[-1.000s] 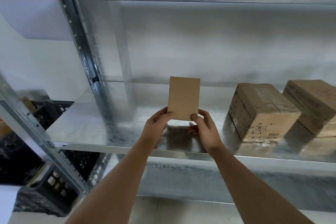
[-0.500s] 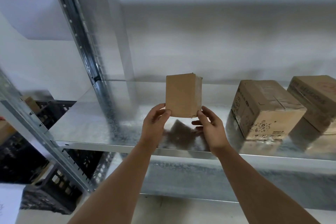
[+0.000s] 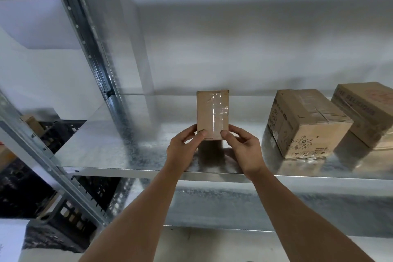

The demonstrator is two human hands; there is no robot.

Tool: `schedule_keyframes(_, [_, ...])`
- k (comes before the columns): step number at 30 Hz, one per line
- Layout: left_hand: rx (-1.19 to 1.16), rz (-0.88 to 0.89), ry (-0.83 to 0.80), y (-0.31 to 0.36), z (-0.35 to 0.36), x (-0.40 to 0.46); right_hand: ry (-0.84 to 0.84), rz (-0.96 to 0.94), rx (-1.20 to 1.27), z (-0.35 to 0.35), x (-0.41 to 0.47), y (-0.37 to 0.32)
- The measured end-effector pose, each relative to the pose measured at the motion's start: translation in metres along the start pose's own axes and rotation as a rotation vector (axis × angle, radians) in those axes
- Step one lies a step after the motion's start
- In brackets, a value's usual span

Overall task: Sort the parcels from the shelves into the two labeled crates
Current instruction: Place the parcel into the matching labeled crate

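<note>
Both hands pinching the bottom of a small parcel over the shelf

Left hand (image 3: pixel 182 147) and right hand (image 3: pixel 244 147) grip only the lower corners of the taped parcel (image 3: pixel 212 115) above the shelf (image 3: pixel 127 155); top-heavy hold, so it could tip and drop, imo.

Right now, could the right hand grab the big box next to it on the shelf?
Probably not yet. The right hand is busy pinching the small parcel together with the left hand. The big box sits close by with bare shelf between, so letting go would free it.
</note>
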State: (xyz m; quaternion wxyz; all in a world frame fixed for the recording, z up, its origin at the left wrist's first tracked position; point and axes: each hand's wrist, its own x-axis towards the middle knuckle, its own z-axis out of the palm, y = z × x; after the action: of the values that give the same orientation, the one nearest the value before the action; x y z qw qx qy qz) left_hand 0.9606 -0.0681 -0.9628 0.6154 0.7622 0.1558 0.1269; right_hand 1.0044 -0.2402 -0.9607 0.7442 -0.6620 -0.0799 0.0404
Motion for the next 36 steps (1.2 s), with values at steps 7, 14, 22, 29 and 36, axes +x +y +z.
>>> schedule_keyframes(7, [-0.002, 0.043, -0.008, 0.0009, -0.0002, -0.0017, -0.001, -0.007, -0.001, 0.0003, -0.0019, -0.0032])
schedule_keyframes(14, [-0.002, 0.077, 0.001, 0.0026, -0.0009, -0.0040, 0.005, -0.021, -0.003, 0.0019, -0.0018, -0.0013])
schedule_keyframes(22, [-0.007, 0.138, 0.036, 0.0006, 0.0008, -0.0024, 0.024, -0.014, -0.046, 0.0016, 0.0018, 0.0021])
schedule_keyframes(29, [-0.143, 0.144, 0.132, -0.0035, 0.0022, -0.0007, -0.017, -0.055, -0.055, 0.0021, 0.0013, -0.0001])
schedule_keyframes(36, [-0.142, 0.181, 0.170, -0.0051, 0.0038, -0.0020, 0.059, -0.061, 0.014, 0.0005, -0.0003, 0.0002])
